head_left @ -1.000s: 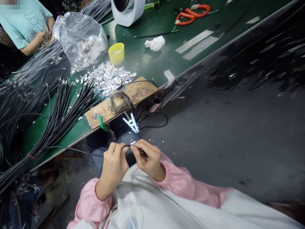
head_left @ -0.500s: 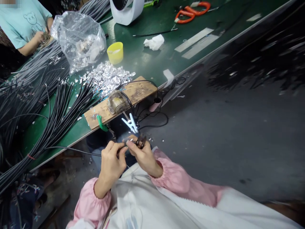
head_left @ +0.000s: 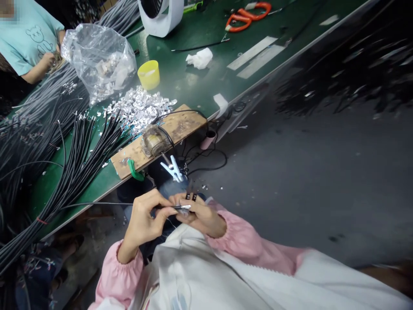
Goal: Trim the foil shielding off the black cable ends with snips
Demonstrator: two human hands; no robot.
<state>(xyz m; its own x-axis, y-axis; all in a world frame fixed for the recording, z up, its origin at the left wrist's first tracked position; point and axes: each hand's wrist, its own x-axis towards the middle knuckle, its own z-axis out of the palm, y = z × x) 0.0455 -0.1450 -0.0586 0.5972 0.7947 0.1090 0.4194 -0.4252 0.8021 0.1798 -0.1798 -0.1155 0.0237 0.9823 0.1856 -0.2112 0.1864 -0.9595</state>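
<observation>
I see the bench (head_left: 190,88), then the left hand (head_left: 146,218), pinching the cable (head_left: 105,203) near its end. The right hand (head_left: 204,216) curls round a dark tool (head_left: 191,196), less exposed than half a second ago; the foil tip (head_left: 186,207) shows longer beside its thumb.

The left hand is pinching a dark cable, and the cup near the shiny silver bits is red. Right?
Not quite: the cup near the shiny silver bits is yellow, as the head view shows. The left hand is pinching a dark cable.
</observation>
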